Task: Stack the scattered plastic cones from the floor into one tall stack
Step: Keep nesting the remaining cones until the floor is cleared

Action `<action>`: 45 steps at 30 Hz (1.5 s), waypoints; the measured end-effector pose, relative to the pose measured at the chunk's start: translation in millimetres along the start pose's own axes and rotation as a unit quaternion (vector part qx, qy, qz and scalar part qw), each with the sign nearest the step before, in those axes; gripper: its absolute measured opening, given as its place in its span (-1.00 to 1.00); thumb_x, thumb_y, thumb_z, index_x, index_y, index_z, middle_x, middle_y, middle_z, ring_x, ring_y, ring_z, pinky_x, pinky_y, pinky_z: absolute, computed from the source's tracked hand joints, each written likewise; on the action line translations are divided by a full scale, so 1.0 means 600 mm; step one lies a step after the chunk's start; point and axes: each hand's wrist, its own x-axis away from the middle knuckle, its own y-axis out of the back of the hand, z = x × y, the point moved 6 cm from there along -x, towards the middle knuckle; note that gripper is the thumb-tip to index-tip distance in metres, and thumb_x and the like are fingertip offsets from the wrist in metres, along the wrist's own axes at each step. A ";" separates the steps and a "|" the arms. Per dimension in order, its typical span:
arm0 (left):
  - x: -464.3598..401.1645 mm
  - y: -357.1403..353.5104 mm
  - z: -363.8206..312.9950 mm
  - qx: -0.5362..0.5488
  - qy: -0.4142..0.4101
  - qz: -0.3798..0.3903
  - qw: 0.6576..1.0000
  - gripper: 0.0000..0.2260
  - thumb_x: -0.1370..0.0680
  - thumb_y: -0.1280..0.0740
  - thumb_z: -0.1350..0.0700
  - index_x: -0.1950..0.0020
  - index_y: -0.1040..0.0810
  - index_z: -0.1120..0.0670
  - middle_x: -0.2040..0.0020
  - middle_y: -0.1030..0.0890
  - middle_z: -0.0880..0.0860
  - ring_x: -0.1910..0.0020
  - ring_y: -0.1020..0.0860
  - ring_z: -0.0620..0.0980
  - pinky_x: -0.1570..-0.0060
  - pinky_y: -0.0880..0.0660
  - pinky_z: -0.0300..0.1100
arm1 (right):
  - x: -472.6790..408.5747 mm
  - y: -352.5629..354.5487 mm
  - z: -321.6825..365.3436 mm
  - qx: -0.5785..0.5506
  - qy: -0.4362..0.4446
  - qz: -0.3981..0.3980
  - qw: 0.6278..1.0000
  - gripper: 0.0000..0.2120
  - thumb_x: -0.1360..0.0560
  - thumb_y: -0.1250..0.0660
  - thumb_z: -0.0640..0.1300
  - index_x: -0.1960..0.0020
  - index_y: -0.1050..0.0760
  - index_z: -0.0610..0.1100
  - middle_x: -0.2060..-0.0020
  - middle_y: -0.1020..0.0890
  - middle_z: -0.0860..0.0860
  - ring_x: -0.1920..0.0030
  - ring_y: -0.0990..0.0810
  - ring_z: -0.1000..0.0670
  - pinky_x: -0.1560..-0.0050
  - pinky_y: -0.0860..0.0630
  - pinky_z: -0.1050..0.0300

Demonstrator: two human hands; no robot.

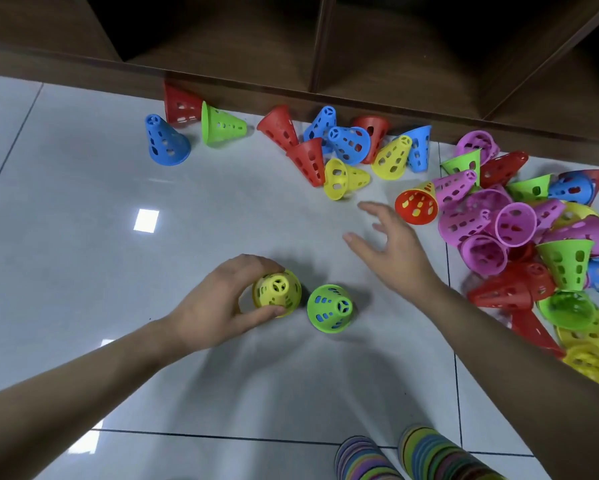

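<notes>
My left hand point(218, 306) grips an upright yellow cone point(278, 292) standing on the white tile floor, fingers wrapped round its base. A green cone point(330, 308) stands upright just to its right, untouched. My right hand point(393, 249) hovers open with fingers spread, between the green cone and a red cone point(416, 206) lying on its side. A big heap of pink, red, green, blue and yellow cones point(533, 237) lies at the right. Several more cones point(346, 147) lie scattered along the shelf base, with a blue one point(166, 140) standing at the far left.
A dark wooden shelf unit point(326, 64) with open compartments runs along the back. Two rolls of stacked coloured flat discs point(426, 455) lie at the bottom edge. The floor point(83, 202) is glossy white tile with dark grout lines.
</notes>
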 end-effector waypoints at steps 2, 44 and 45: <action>-0.003 0.004 0.010 -0.011 -0.022 0.022 0.999 -0.56 -0.53 -0.43 -0.12 -0.32 -0.53 0.07 -0.24 -0.57 -0.06 -0.24 -0.53 -0.09 -0.25 -0.46 -0.12 | -0.047 0.000 -0.009 0.045 0.012 -0.018 0.999 -0.41 -0.49 -0.47 -0.07 -0.45 -0.37 -0.17 -0.37 -0.47 0.01 -0.37 -0.43 0.02 -0.42 -0.39 -0.08; 0.026 0.100 0.050 0.119 0.229 -0.222 0.940 -0.65 -0.56 -0.44 0.03 -0.31 -0.48 0.03 -0.10 -0.63 -0.14 -0.08 -0.57 -0.21 -0.05 -0.41 -0.47 | 0.137 0.069 0.118 0.065 0.045 0.066 0.995 -0.75 -0.42 -0.47 0.00 -0.10 -0.59 0.13 0.34 -0.50 0.02 0.31 -0.51 0.03 0.20 -0.42 0.37; 0.026 0.098 0.037 0.129 0.217 -0.218 0.943 -0.64 -0.56 -0.44 0.01 -0.32 -0.48 0.03 -0.11 -0.62 -0.16 -0.10 -0.57 -0.20 -0.08 -0.42 -0.45 | 0.139 0.057 0.110 0.082 0.037 0.093 0.992 -0.73 -0.41 -0.41 0.08 -0.11 -0.58 0.14 0.33 -0.49 0.02 0.31 -0.51 0.02 0.21 -0.45 0.29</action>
